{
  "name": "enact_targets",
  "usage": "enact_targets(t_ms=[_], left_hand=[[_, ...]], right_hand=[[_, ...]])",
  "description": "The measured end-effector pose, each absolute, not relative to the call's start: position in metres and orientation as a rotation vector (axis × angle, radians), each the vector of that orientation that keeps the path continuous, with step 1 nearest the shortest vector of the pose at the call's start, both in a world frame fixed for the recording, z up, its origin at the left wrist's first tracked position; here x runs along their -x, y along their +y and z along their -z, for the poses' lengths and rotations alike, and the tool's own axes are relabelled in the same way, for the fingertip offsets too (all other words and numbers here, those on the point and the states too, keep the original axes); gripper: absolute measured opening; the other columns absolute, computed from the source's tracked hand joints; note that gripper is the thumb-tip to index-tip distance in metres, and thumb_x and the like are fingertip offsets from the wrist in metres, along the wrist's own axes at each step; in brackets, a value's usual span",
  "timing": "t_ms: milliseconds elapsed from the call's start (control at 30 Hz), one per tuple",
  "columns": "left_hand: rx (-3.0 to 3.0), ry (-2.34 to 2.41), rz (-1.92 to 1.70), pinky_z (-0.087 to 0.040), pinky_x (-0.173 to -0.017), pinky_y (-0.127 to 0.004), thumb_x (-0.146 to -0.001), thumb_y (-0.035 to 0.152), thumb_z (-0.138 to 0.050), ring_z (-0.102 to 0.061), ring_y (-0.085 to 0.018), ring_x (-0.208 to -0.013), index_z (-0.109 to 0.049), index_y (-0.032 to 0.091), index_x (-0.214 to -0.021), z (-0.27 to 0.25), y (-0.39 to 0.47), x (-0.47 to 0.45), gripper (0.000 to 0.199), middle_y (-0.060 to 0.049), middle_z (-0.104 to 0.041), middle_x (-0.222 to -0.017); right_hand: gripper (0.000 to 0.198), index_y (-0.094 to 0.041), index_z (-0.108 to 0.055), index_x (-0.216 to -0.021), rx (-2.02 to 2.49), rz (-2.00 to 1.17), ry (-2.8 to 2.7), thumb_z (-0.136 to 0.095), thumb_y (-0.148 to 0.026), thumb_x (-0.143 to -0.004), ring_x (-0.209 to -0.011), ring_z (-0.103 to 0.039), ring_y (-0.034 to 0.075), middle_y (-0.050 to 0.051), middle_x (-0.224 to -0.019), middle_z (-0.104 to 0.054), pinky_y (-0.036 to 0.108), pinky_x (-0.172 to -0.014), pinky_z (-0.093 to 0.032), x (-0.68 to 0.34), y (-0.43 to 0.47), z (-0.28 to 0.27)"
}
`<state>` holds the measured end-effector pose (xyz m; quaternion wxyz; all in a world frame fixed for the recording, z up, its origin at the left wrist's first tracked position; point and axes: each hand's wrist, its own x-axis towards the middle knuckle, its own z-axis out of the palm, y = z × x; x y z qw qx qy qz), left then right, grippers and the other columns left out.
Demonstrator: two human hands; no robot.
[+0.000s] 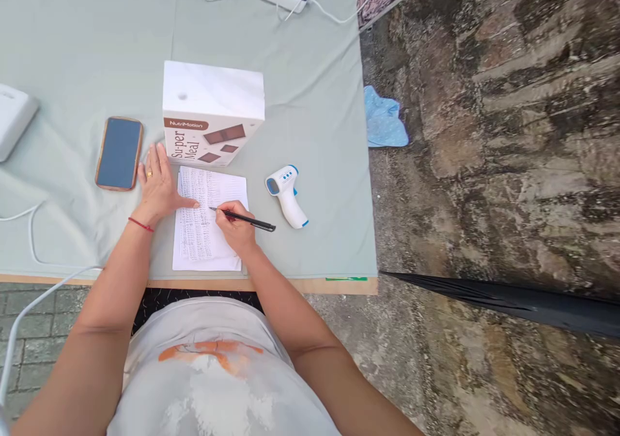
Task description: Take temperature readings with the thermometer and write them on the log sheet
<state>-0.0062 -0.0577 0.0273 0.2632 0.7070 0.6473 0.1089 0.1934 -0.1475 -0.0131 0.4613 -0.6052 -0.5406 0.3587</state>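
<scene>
The right fingers (237,207) curl around a slanted pen (259,223).

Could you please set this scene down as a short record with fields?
Left hand: open, thumb over the handwritten sheets
Right hand: holds a black pen, its tip at the sheets
NutriMotion box: at the sheets' far edge
Smartphone: left of the left hand, screen up
Infrared thermometer: lying right of the right hand
Surface: grey-green tablecloth

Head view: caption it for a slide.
Right hand holds a black pen over a densely marked sheet, left hand at its edge, before a NutriMotion box.
</scene>
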Motion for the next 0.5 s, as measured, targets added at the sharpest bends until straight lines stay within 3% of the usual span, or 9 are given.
enact_targets(t_ms=[500], left_hand=[[-1.912,1.733,-0.352,0.001,-0.135,-0.066,-0.041,0.056,-0.108,0.008,-0.046,-0.167,0.000,0.013,-0.173,-0.0219,-0.0569,0.0088,0.175,-0.028,0.006,-0.179]], right_hand=[[0.010,-0.026,-0.059,-0.076,1.527,-0.867,-1.323,-0.059,-0.035,-0.081,-0.058,-0.051,0.015,-0.004,-0.064,-0.059,0.030,-0.061,-0.047,-0.1900,-0.1474,0.0117]])
